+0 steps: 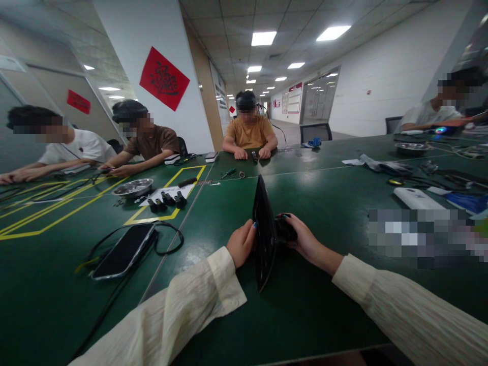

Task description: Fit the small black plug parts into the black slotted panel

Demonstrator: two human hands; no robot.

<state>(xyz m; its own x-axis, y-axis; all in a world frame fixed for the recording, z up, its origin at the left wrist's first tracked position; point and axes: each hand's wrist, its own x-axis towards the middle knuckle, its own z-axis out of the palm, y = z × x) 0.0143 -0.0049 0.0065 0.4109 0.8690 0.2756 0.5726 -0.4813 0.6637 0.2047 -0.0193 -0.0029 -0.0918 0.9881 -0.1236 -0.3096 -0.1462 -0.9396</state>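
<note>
A thin black panel [264, 234], perhaps a screen, stands upright and almost edge-on to me over the green table [213, 315]. My left hand [241, 243] is closed on it from the left, the thumb against its face. On the panel's other side is a bulky black part [286, 230], which looks like a mount; whether the two are joined I cannot make out. My right hand [305, 239] wraps round that part, with several fingers hidden behind it. A phone with a dark screen [124, 251] lies to the left, a black cord beside it.
Several black cylindrical parts [166, 200] stand on white paper, near a metal bowl [133, 188] and yellow tape lines [57, 216]. Opposite sits a person in a mustard shirt [249, 133]; others sit left and far right. A white box-like object [417, 199] and cables lie right.
</note>
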